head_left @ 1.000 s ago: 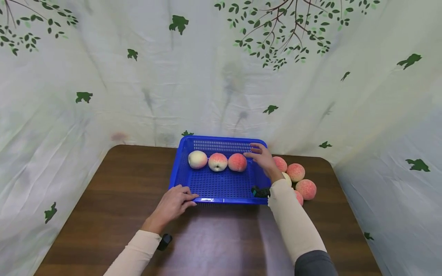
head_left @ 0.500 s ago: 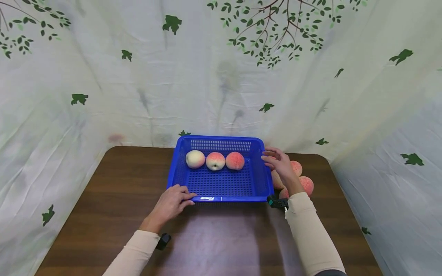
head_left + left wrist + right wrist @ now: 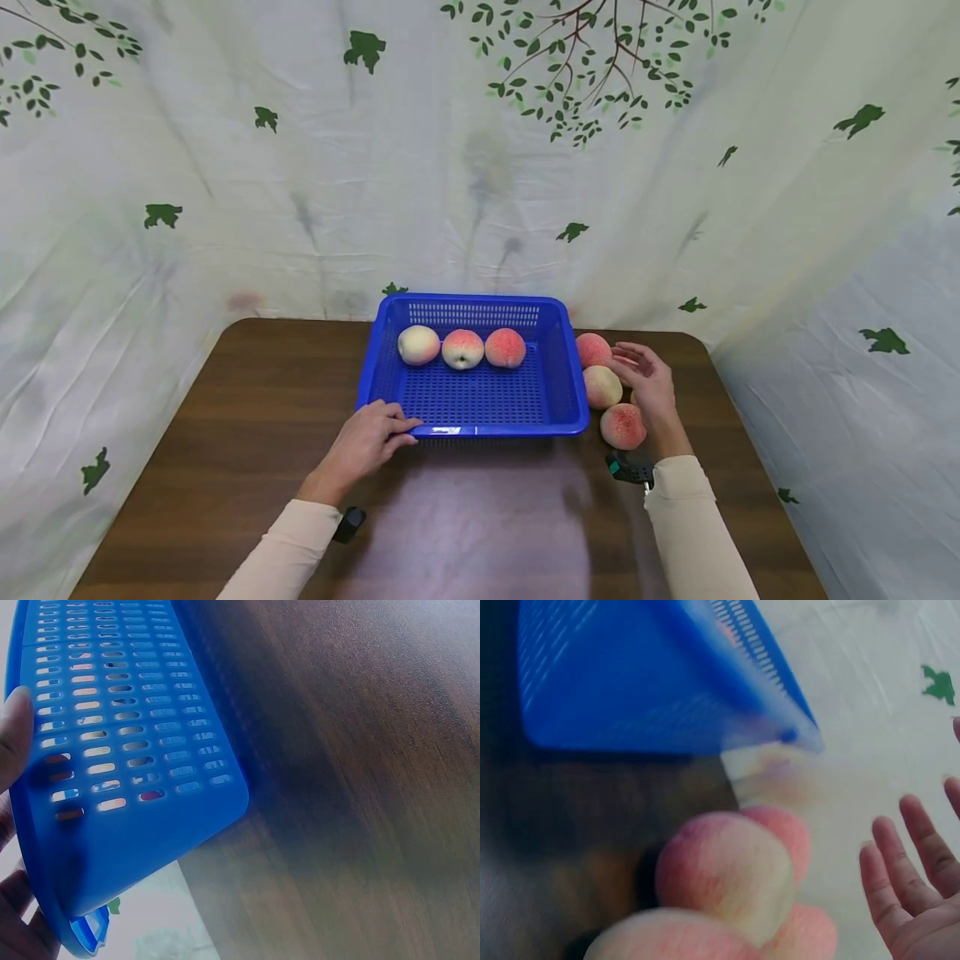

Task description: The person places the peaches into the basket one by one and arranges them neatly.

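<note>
So, from my remote seat, the leaf-printed curtain [image 3: 420, 167] takes up the back and sides, with the brown table [image 3: 480, 533] before it. Toward the table's back edge sits the blue basket [image 3: 476, 432], open side up. My left hand [image 3: 372, 442] pinches the basket's near rim by the left corner. My right hand [image 3: 647, 383] is over by the loose fruit, fingers spread and slightly bent, holding nothing; the right wrist view shows a gap between those fingers and the peaches.

Three peaches sit side by side in the basket's far half: a pale peach [image 3: 418, 345], a two-toned peach [image 3: 462, 349] and a rosy peach [image 3: 506, 347]. Just right of the basket lie a red peach [image 3: 593, 350], a cream peach [image 3: 602, 387] and a speckled peach [image 3: 623, 426], with at least one more mostly hidden behind the right hand.

I read the step as reaching for a loose peach while the left steadies the basket. Next, I'd judge, calls for curling the right fingers round one without nudging its neighbours, then lifting it clear of the rim.
</note>
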Tool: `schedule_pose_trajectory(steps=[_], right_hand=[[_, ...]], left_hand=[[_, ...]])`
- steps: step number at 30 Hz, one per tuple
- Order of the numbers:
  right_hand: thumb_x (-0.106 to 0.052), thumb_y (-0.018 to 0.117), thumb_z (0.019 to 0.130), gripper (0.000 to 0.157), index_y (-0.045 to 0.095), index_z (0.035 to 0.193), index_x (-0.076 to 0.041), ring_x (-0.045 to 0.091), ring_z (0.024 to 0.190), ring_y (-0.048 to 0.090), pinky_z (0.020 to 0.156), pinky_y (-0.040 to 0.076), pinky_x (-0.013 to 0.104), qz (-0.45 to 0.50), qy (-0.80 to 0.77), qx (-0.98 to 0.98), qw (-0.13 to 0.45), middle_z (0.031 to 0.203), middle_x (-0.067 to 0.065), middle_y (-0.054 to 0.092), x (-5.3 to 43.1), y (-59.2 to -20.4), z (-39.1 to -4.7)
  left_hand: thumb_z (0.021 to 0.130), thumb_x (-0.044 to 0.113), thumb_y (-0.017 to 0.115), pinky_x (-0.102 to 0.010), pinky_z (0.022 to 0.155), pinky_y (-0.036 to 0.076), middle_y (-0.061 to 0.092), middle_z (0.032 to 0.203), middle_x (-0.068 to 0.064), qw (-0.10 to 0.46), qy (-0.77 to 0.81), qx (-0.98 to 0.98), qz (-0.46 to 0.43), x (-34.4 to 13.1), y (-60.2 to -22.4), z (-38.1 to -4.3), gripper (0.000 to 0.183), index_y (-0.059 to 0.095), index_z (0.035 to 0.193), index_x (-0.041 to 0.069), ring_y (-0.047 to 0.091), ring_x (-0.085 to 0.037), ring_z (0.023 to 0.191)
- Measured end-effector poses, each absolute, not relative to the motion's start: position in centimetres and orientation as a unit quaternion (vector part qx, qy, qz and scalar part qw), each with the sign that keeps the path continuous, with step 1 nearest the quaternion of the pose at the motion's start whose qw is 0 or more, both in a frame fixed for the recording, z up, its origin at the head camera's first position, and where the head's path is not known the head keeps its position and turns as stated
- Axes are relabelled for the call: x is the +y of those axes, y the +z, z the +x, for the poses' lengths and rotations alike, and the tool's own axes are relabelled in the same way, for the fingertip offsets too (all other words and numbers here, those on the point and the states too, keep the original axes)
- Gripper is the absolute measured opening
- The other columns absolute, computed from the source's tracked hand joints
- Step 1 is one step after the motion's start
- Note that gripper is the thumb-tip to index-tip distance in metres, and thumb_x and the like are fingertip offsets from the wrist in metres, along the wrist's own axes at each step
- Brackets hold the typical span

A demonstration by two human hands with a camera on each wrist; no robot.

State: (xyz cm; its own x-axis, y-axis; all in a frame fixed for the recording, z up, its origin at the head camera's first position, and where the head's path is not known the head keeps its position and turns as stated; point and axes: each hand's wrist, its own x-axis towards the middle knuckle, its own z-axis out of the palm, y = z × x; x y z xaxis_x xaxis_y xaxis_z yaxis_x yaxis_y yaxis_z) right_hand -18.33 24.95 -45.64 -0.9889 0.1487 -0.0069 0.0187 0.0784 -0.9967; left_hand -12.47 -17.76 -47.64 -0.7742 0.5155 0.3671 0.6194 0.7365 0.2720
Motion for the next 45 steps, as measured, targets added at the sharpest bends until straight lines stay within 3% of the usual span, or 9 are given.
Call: schedule_pose_trajectory(steps=[8, 12, 19, 26, 30, 39, 45], right_hand=[[-0.003, 0.070, 0.087, 0.047, 0.052, 0.129, 0.006, 0.022, 0.111, 0.054, 0.085, 0.046, 0.016, -0.106, 0.691, -0.705, 0.115, 0.120, 0.009, 0.060, 26.8, -47.5, -16.0], [0.000, 0.073, 0.084, 0.043, 0.056, 0.124, 0.006, 0.024, 0.108, 0.055, 0.082, 0.048, 0.016, -0.126, 0.691, -0.697, 0.143, 0.118, 0.014, 0.060, 26.8, -47.9, -14.7], [0.010, 0.071, 0.081, 0.045, 0.053, 0.122, 0.016, 0.023, 0.100, 0.058, 0.083, 0.049, 0.017, -0.135, 0.694, -0.674, 0.214, 0.114, 0.023, 0.057, 26.5, -50.1, -13.4], [-0.009, 0.078, 0.082, 0.050, 0.055, 0.124, 0.006, 0.019, 0.103, 0.053, 0.086, 0.042, 0.019, -0.187, 0.663, -0.681, 0.247, 0.116, 0.016, 0.056, 26.1, -53.2, -12.8], [-0.009, 0.077, 0.082, 0.051, 0.054, 0.125, 0.006, 0.018, 0.102, 0.052, 0.088, 0.040, 0.022, -0.203, 0.652, -0.679, 0.271, 0.115, 0.014, 0.056, 25.3, -54.3, -12.5], [-0.004, 0.080, 0.077, 0.061, 0.050, 0.130, 0.003, 0.011, 0.096, 0.049, 0.078, 0.039, 0.014, -0.230, 0.647, -0.674, 0.273, 0.115, 0.011, 0.053, 24.1, -56.1, -12.2], [-0.004, 0.081, 0.077, 0.064, 0.049, 0.132, 0.001, 0.009, 0.096, 0.044, 0.078, 0.036, 0.016, -0.243, 0.629, -0.691, 0.258, 0.119, 0.008, 0.049, 23.8, -56.7, -12.1]], left_hand=[[0.075, 0.022, 0.081, -0.027, 0.060, 0.040, 0.057, 0.076, 0.006, 0.127, -0.185, -0.927, -0.300, -17.7, -47.7, -12.5, 0.028, 0.078, 0.099, 0.010, 0.048, -0.013, 0.068], [0.076, 0.022, 0.080, -0.027, 0.061, 0.040, 0.057, 0.076, 0.006, 0.117, -0.183, -0.930, -0.297, -17.7, -47.7, -12.5, 0.027, 0.078, 0.100, 0.010, 0.048, -0.013, 0.069], [0.074, 0.022, 0.081, -0.026, 0.059, 0.039, 0.057, 0.075, 0.006, 0.133, -0.191, -0.923, -0.307, -17.8, -47.9, -12.7, 0.027, 0.078, 0.098, 0.010, 0.047, -0.013, 0.067], [0.072, 0.021, 0.083, -0.026, 0.058, 0.038, 0.057, 0.073, 0.007, 0.147, -0.193, -0.919, -0.311, -17.7, -47.9, -12.7, 0.027, 0.079, 0.097, 0.010, 0.046, -0.012, 0.065], [0.073, 0.021, 0.082, -0.026, 0.058, 0.038, 0.057, 0.074, 0.006, 0.142, -0.193, -0.920, -0.311, -17.7, -47.9, -12.7, 0.028, 0.078, 0.098, 0.009, 0.046, -0.012, 0.066], [0.072, 0.020, 0.082, -0.026, 0.059, 0.038, 0.057, 0.075, 0.007, 0.144, -0.189, -0.922, -0.306, -18.0, -48.0, -12.6, 0.028, 0.078, 0.098, 0.009, 0.046, -0.012, 0.067], [0.073, 0.020, 0.082, -0.027, 0.060, 0.041, 0.057, 0.075, 0.006, 0.141, -0.193, -0.921, -0.309, -17.8, -47.9, -12.7, 0.028, 0.078, 0.098, 0.010, 0.048, -0.013, 0.068]])
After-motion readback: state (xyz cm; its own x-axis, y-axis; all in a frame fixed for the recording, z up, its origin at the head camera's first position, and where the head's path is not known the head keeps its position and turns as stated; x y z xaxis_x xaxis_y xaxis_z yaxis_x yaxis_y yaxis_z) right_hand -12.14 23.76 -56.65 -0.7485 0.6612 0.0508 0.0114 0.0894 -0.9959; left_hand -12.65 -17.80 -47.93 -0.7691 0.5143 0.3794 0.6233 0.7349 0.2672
